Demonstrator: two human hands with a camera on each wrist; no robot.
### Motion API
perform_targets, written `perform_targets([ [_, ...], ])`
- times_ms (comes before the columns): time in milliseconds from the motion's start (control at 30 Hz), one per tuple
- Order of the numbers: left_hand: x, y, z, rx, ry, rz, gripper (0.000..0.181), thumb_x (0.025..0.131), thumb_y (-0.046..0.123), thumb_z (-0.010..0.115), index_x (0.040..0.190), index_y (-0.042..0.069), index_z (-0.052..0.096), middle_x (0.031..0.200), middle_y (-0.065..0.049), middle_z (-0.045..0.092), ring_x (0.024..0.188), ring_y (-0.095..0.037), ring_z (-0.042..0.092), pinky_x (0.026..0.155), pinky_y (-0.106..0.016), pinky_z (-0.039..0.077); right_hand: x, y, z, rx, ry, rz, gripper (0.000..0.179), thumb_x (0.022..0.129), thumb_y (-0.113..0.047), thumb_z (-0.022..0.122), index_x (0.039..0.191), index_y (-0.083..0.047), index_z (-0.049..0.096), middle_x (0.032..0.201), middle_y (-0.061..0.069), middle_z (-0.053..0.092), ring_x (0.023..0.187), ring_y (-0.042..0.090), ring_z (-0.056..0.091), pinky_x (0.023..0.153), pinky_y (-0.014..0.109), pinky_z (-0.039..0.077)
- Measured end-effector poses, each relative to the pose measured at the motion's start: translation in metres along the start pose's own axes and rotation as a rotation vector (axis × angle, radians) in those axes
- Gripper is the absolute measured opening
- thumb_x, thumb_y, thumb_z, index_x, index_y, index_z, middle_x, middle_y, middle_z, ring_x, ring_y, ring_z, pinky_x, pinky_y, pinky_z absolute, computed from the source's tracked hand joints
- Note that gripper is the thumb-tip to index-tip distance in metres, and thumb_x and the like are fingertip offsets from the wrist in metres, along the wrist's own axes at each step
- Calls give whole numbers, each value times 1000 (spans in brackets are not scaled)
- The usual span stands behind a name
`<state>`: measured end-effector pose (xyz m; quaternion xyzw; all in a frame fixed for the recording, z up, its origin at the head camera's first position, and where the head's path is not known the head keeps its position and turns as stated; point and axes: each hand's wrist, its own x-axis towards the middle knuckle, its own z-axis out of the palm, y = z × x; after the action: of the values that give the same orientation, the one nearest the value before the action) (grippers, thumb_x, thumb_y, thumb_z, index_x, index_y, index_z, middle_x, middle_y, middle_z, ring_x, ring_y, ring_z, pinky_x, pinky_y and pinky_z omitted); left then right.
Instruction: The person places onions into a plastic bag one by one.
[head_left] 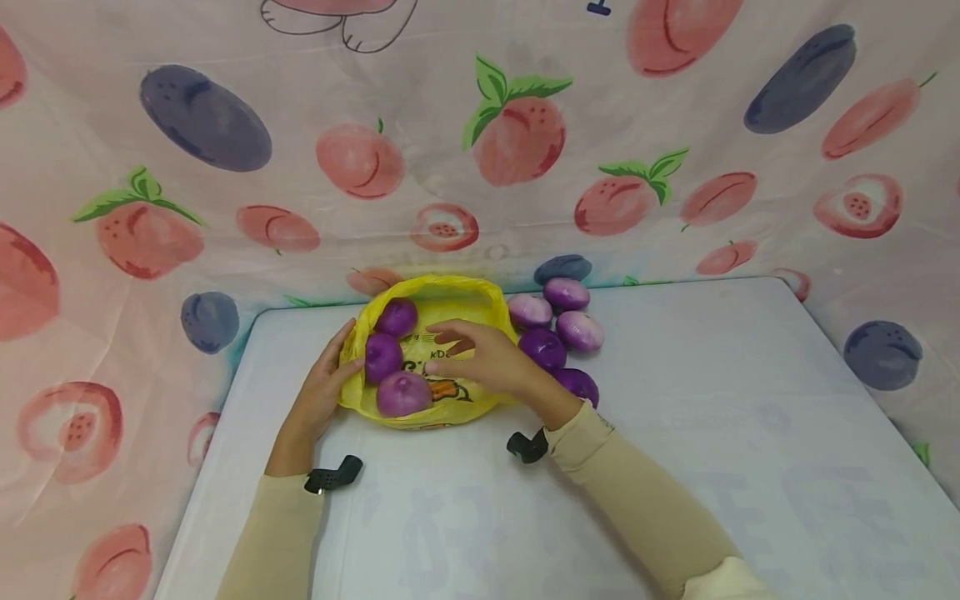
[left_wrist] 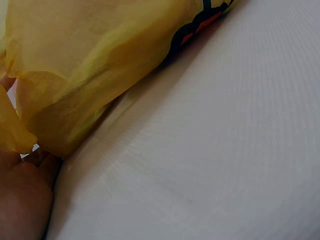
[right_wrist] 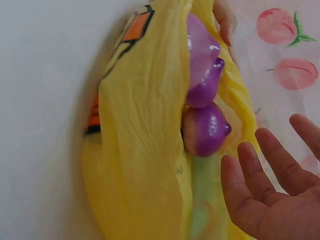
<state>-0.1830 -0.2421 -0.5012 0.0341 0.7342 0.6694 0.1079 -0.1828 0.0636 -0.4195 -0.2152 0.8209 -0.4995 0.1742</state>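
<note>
Three purple onions [head_left: 403, 395] inside a yellow bag [head_left: 457, 302]

Head view: the left hand [head_left: 324, 385] grips the bag's left rim; five more onions [head_left: 580, 332] lie right of it on the surface [head_left: 675, 467]. Left wrist view: that hand meets the yellow plastic. Right wrist view: the right hand [head_left: 487, 358], fingers spread, holds nothing near the opening.

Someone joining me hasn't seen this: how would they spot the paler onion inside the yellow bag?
On the white table, find the yellow bag near the back edge. Inside, look along its left side in the head view. The paler onion lies lowest there, its pinkish purple setting it apart from the two darker onions above it.
</note>
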Motion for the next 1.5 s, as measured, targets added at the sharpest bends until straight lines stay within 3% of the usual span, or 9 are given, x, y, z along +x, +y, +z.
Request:
perform_targets([
  [200, 0, 1, 0, 9, 2, -9, 68, 104, 30, 58, 162, 41, 24, 172, 6, 15, 159, -22, 14, 119, -20, 32, -11, -4, -18, -18, 57, 17, 60, 90, -46, 76, 144, -28, 57, 137, 0, 64, 127, 30, 61, 108, 44, 50],
  [467, 0, 1, 0, 11, 3, -19, 68, 104, 30, 58, 162, 42, 23, 172, 7, 14, 159, -21, 15, 121, -23, 31, -22, -5, -41, -54, 110, 30, 61, 87, -50, 77, 142, -31, 59, 136, -3, 65, 125, 27, 62, 105, 44, 53],
  [800, 1, -1, 0, 11, 5, -12, 68, 103, 33, 60, 161, 43, 25, 172, 7, 16, 158, -20, 15, 118, -18, 33, -37, -1, -70, -56, 169, 35, 60, 89, -47, 77, 143, -28, 58, 138, 1, 64, 128, 28, 61, 109, 47, 50],
  [1067, 1, -1, 0, 10, 3, -20, 68, 103, 33, 60, 161, 43, 24, 172, 8, 16, 158, -20, 16, 122, -25, 31, -47, 11, -91, -72, 180, 64, 65, 90, -48, 76, 147, -24, 55, 143, 7, 62, 124, 28, 63, 99, 47, 57],
  [1300, 1, -1, 0, 3, 1, -18, 68, 103, 33, 60, 161, 42, 24, 172, 8, 16, 158, -19, 15, 123, -27, 29, -59, 23, -106, -83, 212, 101, 64, 90, -47, 76, 147, -25, 55, 142, 9, 59, 120, 28, 61, 99, 48, 56],
  [1500, 1, 0, 1, 3, 2, -5, 68, 104, 31, 59, 162, 40, 24, 172, 7, 16, 158, -20, 16, 122, -24, 30, -67, 36, -113, -54, 238, 134, 68, 91, -44, 75, 149, -18, 52, 150, 5, 55, 124, 32, 60, 101, 49, 55],
])
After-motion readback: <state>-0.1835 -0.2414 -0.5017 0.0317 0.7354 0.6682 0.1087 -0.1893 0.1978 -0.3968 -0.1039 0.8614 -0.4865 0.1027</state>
